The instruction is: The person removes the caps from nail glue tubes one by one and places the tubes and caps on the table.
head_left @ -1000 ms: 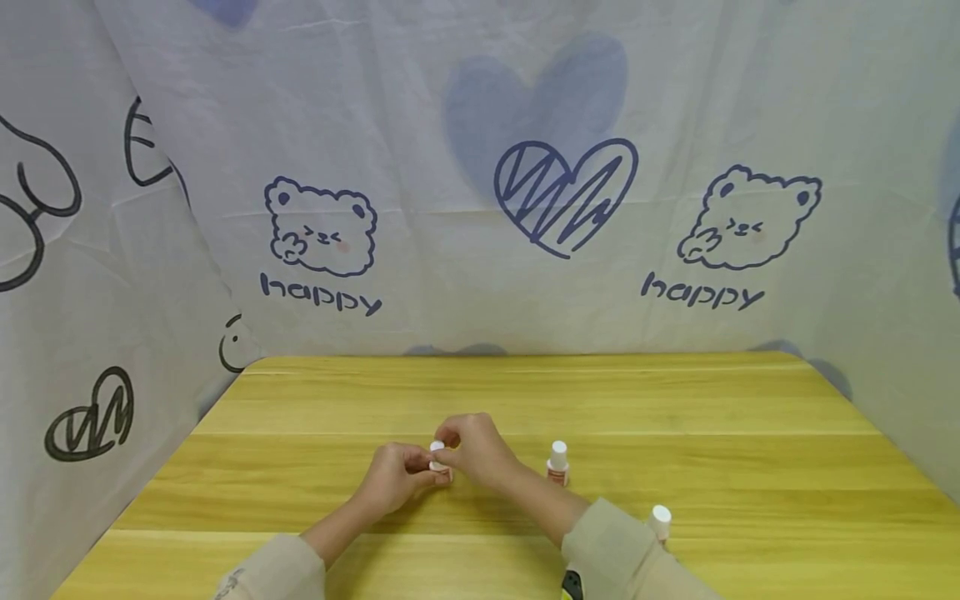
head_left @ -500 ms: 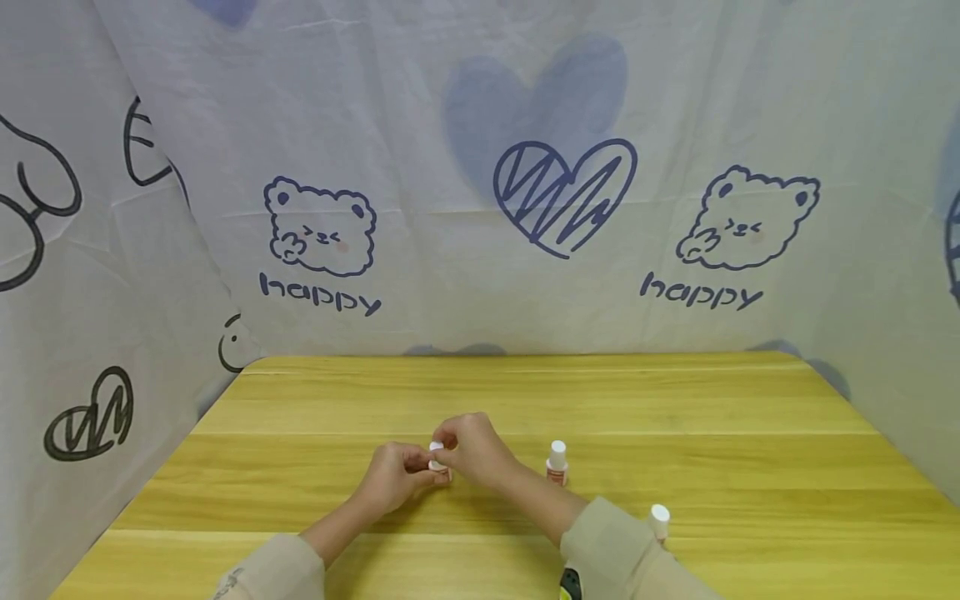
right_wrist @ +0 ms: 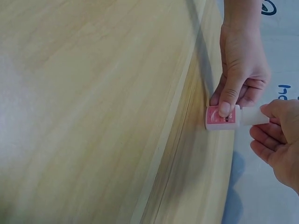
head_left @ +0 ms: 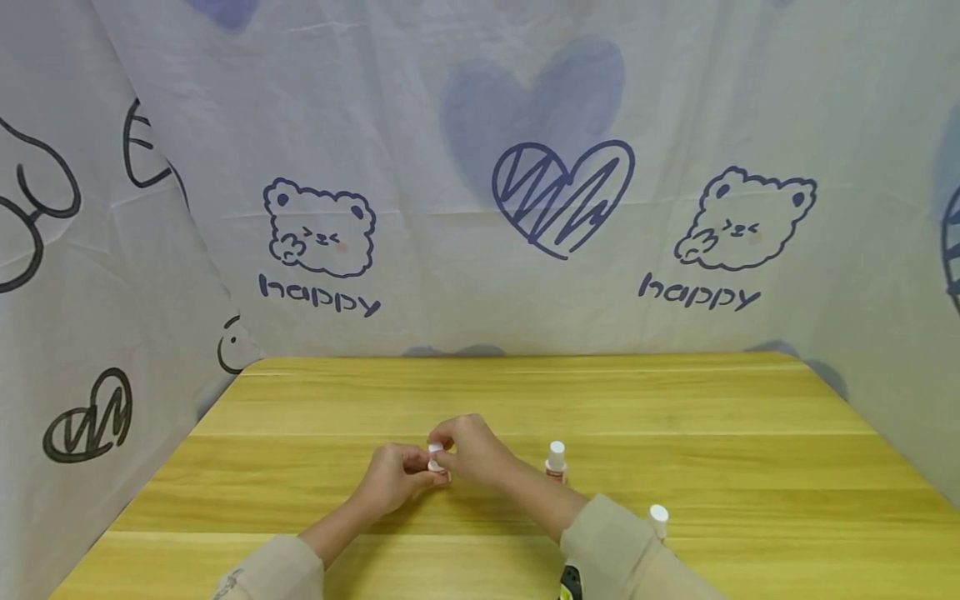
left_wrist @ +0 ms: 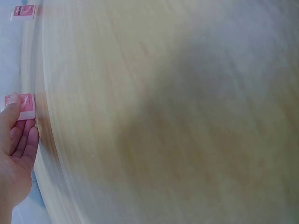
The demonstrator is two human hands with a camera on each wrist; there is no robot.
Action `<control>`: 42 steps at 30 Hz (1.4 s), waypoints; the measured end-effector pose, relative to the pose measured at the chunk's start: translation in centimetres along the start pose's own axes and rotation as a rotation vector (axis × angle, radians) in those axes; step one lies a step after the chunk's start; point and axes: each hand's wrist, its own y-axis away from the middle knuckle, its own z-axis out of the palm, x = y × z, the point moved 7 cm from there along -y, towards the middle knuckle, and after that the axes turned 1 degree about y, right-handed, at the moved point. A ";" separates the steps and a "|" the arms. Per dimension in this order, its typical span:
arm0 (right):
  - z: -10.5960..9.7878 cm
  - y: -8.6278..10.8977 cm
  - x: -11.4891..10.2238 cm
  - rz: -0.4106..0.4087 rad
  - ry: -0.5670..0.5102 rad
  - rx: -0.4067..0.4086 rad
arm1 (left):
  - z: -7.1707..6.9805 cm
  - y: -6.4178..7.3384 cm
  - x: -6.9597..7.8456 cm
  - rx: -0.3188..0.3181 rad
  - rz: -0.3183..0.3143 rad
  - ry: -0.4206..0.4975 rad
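A small white bottle (right_wrist: 216, 122) with a pink label and a white cap (right_wrist: 254, 115) stands on the table left of centre in the head view. My left hand (head_left: 392, 481) grips its body, thumb on the label, as the right wrist view shows. From the other side my right hand (head_left: 477, 452) pinches the cap between thumb and fingers. In the left wrist view the left hand (left_wrist: 18, 158) holds the labelled body (left_wrist: 27, 106); the cap lies out of that frame. Fingers cover part of the bottle in every view.
A second white-capped bottle (head_left: 556, 463) stands upright right of my hands. Nearer, a third bottle (head_left: 658, 521) is partly hidden by the right sleeve (head_left: 611, 533). Printed cloth (head_left: 450, 275) hangs behind and beside the wooden table (head_left: 720, 417).
My right hand's fingers have shifted very slightly left around the cap. The left hand keeps its grip, and the other two bottles stay put.
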 end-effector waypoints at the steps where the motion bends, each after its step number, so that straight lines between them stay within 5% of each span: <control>1: 0.0 0.0 0.0 -0.002 -0.002 -0.003 | 0.0 0.0 0.0 0.000 -0.001 0.001; 22: -0.7 0.6 -0.2 -0.026 -0.008 0.119 | 0.1 0.0 -0.2 0.001 -0.019 0.019; 42: -0.2 0.1 0.2 0.015 -0.012 0.079 | 0.0 0.0 -0.3 0.003 -0.038 0.012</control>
